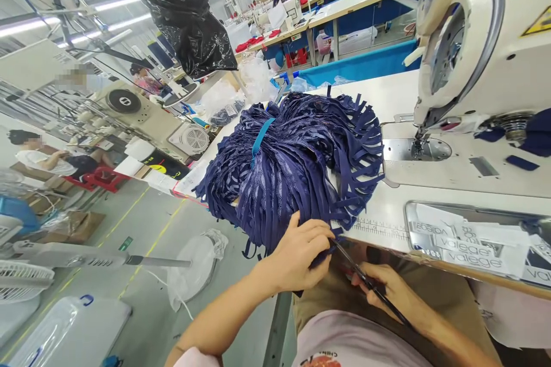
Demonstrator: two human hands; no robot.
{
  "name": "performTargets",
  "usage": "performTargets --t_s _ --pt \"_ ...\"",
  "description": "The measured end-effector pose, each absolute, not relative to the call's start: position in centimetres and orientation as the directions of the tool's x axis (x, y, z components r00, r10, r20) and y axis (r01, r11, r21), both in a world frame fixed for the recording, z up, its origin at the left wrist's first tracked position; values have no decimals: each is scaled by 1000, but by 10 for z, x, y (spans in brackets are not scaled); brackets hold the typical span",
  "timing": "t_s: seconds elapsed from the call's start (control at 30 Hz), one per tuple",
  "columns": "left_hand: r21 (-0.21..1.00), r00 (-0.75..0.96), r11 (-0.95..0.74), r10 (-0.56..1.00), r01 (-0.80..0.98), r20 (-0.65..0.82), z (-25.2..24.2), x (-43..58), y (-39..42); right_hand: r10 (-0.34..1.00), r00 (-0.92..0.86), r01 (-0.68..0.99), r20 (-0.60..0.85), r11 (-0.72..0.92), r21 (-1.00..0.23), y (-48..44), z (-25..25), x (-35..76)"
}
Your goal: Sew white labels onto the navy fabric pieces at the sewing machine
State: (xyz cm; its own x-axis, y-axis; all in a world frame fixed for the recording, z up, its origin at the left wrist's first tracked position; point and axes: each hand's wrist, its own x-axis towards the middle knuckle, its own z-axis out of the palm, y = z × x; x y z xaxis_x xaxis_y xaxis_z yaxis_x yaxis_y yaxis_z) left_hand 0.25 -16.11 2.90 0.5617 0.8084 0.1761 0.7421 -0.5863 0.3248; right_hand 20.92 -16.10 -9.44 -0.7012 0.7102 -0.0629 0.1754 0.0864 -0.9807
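Observation:
A large bundle of navy blue fabric strips, some with lacy edges, lies on the white sewing table, tied round the middle with a turquoise band. At the table's front edge my left hand is closed on the ends of some navy strips, its fingers curled over them. My right hand grips a long, thin, dark metal tool over my lap. The tool's tip reaches the fingers of my left hand; its exact kind is not clear.
A sewing machine stands at the right, its needle area beside the bundle. White labels fill a tray in the tabletop. A black plastic bag hangs above. A fan stands at the left. Other people sit farther back.

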Motion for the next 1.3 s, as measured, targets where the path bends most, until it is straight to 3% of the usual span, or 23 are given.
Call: performTargets --t_s 0.13,0.27,0.37,0.43,0.57,0.7,0.8,0.97,1.1,1.2,1.3 --pt "465 483 -515 853 720 198 37 -1 -162 724 -682 129 -101 -17 -992 -167 -107 211" --pt "544 396 -346 918 764 28 42 4 -154 670 -742 41 -19 17 -999 -165 -99 213" --pt "461 347 -273 934 844 -83 32 15 -139 674 -738 -18 39 38 -999 -158 -90 207" --pt "399 327 -269 941 877 -83 22 21 -130 698 -716 0 -9 -13 -1000 -156 -90 201" --pt "263 349 -349 936 900 45 16 21 -136 715 -688 92 -122 -81 -992 -163 -98 204" --pt "163 471 -509 854 845 224 39 9 -163 709 -703 58 -55 -19 -998 -170 -94 218" --pt "152 530 -575 808 804 256 55 3 -173 647 -762 86 -45 32 -996 -165 -79 219" --pt "296 612 -621 779 726 135 45 1 -166 636 -768 164 -75 82 -983 -158 -75 209" --pt "401 578 -594 797 698 175 35 0 -162 664 -737 163 -123 -1 -987 -165 -96 214" --pt "486 540 -570 813 663 216 38 0 -163 690 -719 106 -83 -9 -994 -171 -104 221" --pt "569 470 -452 873 687 126 42 3 -161 691 -723 87 1 92 -992 -167 -98 223"
